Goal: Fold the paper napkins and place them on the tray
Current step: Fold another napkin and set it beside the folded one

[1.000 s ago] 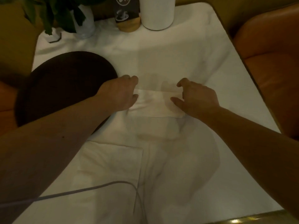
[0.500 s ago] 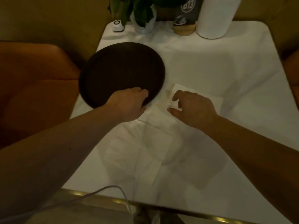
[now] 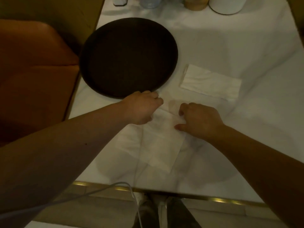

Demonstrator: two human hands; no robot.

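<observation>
A round dark tray lies at the table's far left with nothing on it. To its right a folded white napkin lies flat and untouched. Nearer me an unfolded white napkin is spread on the tablecloth. My left hand rests on its far left corner, just in front of the tray's rim, fingers curled on the paper. My right hand pinches its far right corner with fingers and thumb. Both forearms hide part of the napkin's sides.
A white cylinder, a wooden-based sign, a glass vase and a small white object line the far edge. An orange seat stands left. The table's brass front edge runs below, crossed by a white cable.
Both hands left the folded napkin, which now lies to the right of the tray, and came back toward me onto the far corners of the unfolded napkin. The view shifted.
</observation>
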